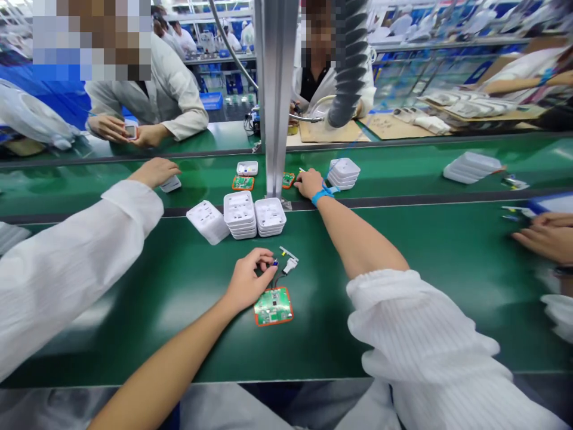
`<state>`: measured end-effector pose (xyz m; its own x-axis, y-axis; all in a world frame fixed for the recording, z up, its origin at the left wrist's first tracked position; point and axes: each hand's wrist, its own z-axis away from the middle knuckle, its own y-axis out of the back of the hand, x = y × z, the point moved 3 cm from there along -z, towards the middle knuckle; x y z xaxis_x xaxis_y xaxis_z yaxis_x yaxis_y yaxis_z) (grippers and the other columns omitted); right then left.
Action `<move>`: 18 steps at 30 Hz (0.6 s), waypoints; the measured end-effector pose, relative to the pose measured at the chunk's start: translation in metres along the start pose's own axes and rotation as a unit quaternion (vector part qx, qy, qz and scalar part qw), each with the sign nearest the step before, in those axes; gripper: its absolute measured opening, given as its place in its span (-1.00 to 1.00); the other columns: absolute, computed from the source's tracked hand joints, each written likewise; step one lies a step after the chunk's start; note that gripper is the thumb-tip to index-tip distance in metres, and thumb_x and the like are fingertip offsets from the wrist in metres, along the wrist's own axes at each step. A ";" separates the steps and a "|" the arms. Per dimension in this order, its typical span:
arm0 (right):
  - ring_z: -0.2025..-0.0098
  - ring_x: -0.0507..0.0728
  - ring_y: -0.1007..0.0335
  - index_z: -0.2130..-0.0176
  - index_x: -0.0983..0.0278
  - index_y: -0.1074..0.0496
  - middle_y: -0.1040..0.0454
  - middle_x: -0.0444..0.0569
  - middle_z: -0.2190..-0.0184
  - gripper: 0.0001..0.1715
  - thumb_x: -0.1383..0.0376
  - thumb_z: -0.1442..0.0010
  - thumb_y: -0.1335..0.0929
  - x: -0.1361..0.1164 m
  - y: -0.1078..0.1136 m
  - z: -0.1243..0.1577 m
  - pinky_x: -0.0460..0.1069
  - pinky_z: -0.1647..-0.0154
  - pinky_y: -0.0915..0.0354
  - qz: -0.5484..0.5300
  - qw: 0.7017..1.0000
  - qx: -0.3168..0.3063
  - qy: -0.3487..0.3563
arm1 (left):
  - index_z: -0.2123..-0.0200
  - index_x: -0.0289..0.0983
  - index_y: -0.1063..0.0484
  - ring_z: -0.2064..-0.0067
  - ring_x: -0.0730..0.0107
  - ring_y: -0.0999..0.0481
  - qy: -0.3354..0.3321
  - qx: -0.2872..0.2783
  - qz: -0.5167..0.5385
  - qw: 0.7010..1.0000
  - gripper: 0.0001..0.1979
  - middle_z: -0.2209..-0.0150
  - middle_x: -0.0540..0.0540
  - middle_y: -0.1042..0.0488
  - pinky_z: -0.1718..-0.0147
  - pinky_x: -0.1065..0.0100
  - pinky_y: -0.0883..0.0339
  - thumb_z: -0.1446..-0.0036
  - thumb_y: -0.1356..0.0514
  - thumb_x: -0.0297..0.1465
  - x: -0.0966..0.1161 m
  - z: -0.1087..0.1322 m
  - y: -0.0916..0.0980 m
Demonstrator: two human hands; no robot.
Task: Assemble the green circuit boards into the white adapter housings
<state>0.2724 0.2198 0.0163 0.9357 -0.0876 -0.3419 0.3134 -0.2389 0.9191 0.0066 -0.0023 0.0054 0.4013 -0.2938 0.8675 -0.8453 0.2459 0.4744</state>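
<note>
My left hand (251, 276) is low over the green bench, thumb and fingers pinched at a small blue part (275, 262). Just below it lies a green circuit board (274, 306) with an orange edge. Dark wires run from the board to a white connector (290, 266), and a thin white strip (289, 254) lies beyond. My right hand (310, 183), with a blue wristband, reaches to the belt behind. Its fingers are curled at the edge of another circuit board (287, 180), partly behind the post; what they grip is hidden.
Stacked white plastic housings (239, 215) stand before the metal post (275, 101); another stack (344, 173) is beside my right hand. A co-worker's hand (154, 173) reaches in from the left over a white housing (171, 184). Another person's hand (548, 236) is at the right.
</note>
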 end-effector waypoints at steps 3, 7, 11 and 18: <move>-0.19 0.39 -0.21 0.10 0.35 -0.54 -0.33 0.32 -0.16 -0.78 0.35 -0.30 -0.34 -0.013 -0.005 0.008 0.26 -0.11 -0.19 0.019 0.999 0.027 0.014 | 0.12 -0.22 -0.44 0.34 0.43 -0.52 -0.014 -0.005 0.006 1.000 -0.77 0.27 -0.05 -0.62 0.31 0.36 -0.39 -0.13 -0.23 -0.38 0.000 0.000 0.001; -0.16 0.37 -0.28 0.12 0.39 -0.51 -0.48 0.24 0.00 -0.81 0.38 -0.35 -0.31 -0.026 0.019 0.012 0.36 -0.16 -0.15 0.011 0.999 0.028 0.019 | 0.12 -0.22 -0.44 0.33 0.42 -0.54 -0.005 -0.011 0.013 1.000 -0.78 0.27 -0.05 -0.63 0.33 0.37 -0.39 -0.13 -0.24 -0.38 0.001 -0.001 0.002; 0.02 0.13 -0.44 0.05 0.51 -0.45 -0.53 0.19 0.10 -0.55 0.26 -0.49 -0.13 -0.017 0.068 0.015 0.10 -0.04 -0.28 -0.046 0.999 0.017 0.022 | 0.11 -0.24 -0.44 0.33 0.44 -0.52 -0.004 -0.022 0.020 1.000 -0.76 0.26 -0.05 -0.62 0.31 0.39 -0.37 -0.13 -0.25 -0.38 0.002 -0.001 0.001; 0.51 -0.03 -0.37 0.26 0.47 -0.48 -0.45 -0.01 0.57 -0.60 0.23 -0.40 -0.22 0.056 0.147 0.105 -0.01 0.30 -0.28 -0.051 0.998 0.030 -0.005 | 0.13 -0.25 -0.45 0.32 0.43 -0.53 -0.033 -0.037 0.005 0.999 -0.78 0.29 -0.04 -0.61 0.25 0.37 -0.39 -0.14 -0.23 -0.35 0.003 -0.003 -0.001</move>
<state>0.3540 0.0783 0.1121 0.8976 -0.0689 -0.4354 0.3966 -0.3052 0.8658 0.0101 -0.0012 0.0079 0.3673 -0.3499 0.8618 -0.8194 0.3168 0.4778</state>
